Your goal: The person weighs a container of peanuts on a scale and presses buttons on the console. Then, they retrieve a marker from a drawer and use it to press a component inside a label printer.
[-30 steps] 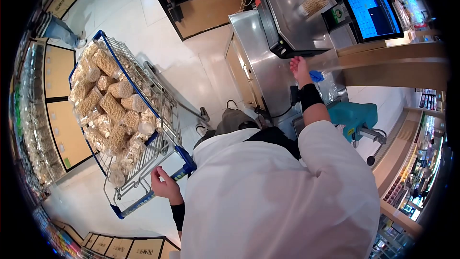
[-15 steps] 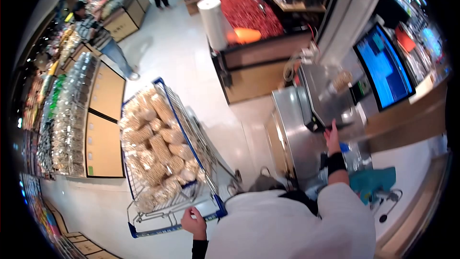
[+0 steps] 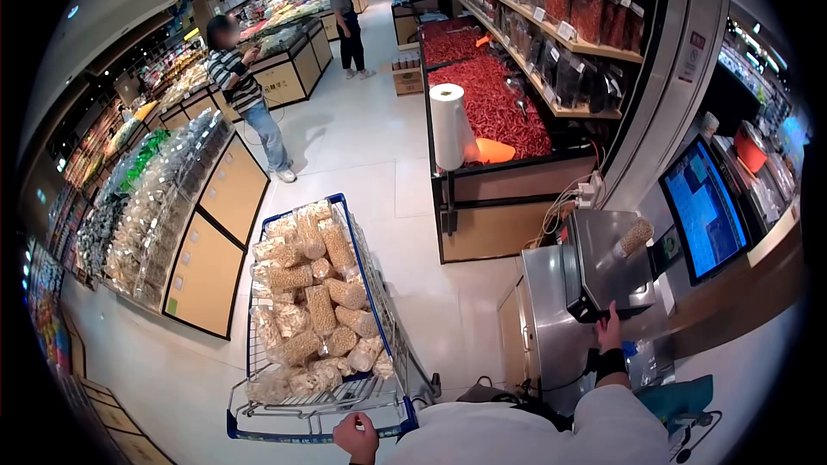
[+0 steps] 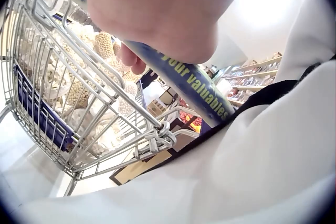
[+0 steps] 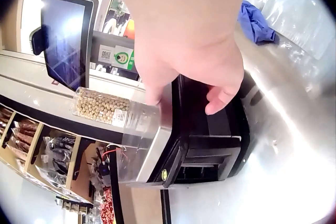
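Observation:
At the bottom of the head view, my left hand [image 3: 356,437] is at the cart handle [image 3: 293,437]; in the left wrist view its fingertips [image 4: 137,66] curl past the printed handle [image 4: 197,87]. My right hand [image 3: 609,330] touches the front edge of the steel-topped scale [image 3: 603,250]. In the right wrist view, that hand [image 5: 189,50] straddles the edge, with some fingers over the black housing [image 5: 205,124]. A clear bag of beige, bean-like pieces [image 3: 636,236] lies on the scale, touched by neither hand.
The cart [image 3: 388,327] holds several similar bags. A blue-lit monitor [image 3: 705,207] stands right of the scale. Ahead are a red chili bin [image 3: 508,103] and a white bag roll [image 3: 448,129]. One person [image 3: 245,95] stands at the left, another [image 3: 347,26] farther back.
The head view has tilted up, bringing the chili bin and two people into sight. My right hand has moved onto the scale's front edge. My left hand stays by the cart handle.

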Available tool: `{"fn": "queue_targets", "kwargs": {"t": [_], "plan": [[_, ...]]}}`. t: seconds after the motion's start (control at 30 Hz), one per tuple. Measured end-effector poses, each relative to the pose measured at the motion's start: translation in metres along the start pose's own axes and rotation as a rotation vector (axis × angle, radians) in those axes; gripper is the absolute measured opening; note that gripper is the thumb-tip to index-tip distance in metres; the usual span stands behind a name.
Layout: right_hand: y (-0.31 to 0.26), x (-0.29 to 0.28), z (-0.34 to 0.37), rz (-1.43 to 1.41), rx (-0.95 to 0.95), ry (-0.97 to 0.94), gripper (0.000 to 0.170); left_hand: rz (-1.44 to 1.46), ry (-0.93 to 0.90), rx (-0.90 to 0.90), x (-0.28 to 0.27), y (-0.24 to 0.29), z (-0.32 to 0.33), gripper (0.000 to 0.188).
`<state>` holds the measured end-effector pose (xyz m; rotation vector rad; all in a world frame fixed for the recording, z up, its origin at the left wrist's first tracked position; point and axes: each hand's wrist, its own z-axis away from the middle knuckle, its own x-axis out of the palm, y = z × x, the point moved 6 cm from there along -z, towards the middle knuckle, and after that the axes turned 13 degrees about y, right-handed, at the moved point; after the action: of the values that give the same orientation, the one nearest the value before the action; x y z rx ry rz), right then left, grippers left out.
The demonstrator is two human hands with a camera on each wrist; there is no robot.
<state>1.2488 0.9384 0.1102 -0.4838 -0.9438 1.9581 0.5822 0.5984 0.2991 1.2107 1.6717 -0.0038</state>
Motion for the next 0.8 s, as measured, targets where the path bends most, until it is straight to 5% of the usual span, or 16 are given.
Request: {"fn": "queue_targets", "kwargs": {"t": [0.53, 0.73, 0.8], "plan": [[-0.022, -0.022, -0.026, -0.078, -0.091, 0.028, 0.060, -0.021, 0.028, 0.046, 0.008, -0.008, 0.005, 0.014], [-0.024, -0.022, -0.028, -0.321, -0.052, -0.103, 0.037, -0.062, -0.047, 0.014, 0.003, -0.002, 0.001, 0.017], [-0.017, -0.027, -0.041, -0.426, 0.030, 0.007, 0.032, -0.070, -0.127, 0.011, 0.003, -0.002, 0.003, 0.021]]}}
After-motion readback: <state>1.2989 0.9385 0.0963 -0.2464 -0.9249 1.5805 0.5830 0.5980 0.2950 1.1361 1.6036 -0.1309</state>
